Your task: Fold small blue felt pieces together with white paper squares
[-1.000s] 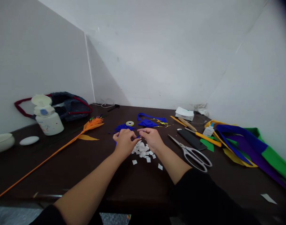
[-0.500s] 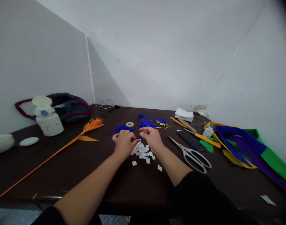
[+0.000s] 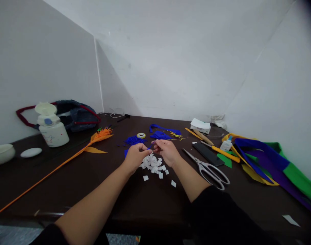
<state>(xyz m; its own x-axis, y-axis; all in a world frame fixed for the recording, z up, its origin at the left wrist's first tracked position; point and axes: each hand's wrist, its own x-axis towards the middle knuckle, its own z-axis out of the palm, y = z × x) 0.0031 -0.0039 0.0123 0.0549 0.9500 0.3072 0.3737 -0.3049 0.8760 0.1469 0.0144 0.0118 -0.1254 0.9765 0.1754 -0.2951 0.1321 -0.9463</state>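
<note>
My left hand and my right hand meet over a dark brown table, fingers pinched together on a small blue paper piece held between them. Just below the hands lies a heap of small white paper scraps. More blue paper pieces lie beyond the hands, next to a small yellow tape roll.
Scissors lie right of my hands, with a black phone, a yellow-handled tool, a glue bottle and coloured paper sheets. An orange paper flower on a long stem, a white jar, a bag and a bowl stand left.
Both hands have lifted slightly and drawn together, fingertips now meeting on the blue piece above the white scraps.
</note>
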